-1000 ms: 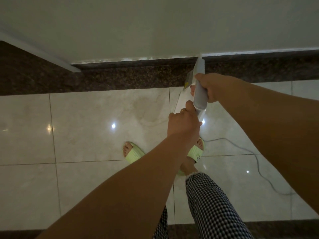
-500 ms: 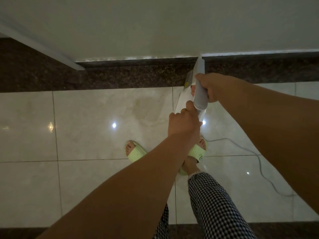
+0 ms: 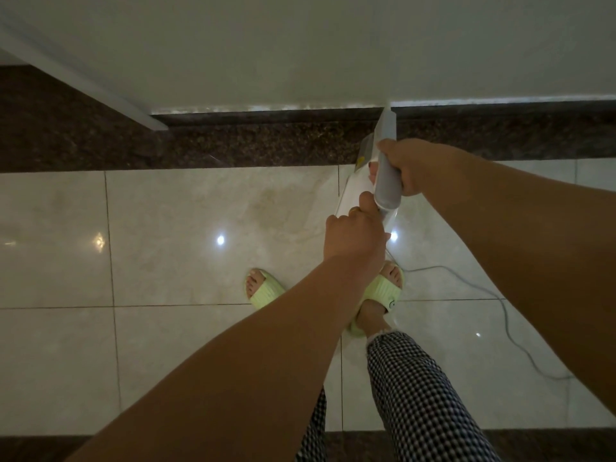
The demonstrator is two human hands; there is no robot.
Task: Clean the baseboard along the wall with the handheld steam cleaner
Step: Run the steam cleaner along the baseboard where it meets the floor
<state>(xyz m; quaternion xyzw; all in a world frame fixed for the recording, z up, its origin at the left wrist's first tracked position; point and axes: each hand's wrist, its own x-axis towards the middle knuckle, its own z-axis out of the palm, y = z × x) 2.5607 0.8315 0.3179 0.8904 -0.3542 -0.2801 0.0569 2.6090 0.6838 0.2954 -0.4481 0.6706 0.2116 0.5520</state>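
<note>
Cord (image 3: 506, 315) behind green slippers (image 3: 383, 295)

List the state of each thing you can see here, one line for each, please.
White handheld steam cleaner: held by both hands, nozzle tip at the baseboard's top edge.
Dark speckled stone baseboard: fixed along the wall.
Right hand: grips the grey handle.
Left hand: grips the cleaner's rear end.
Thin grey power cord: slack on the floor.

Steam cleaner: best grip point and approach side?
Grip the steam cleaner by its grey handle, from the right and above, as the right hand does. The handle runs along the top; the left hand steadies the rear end.
</note>
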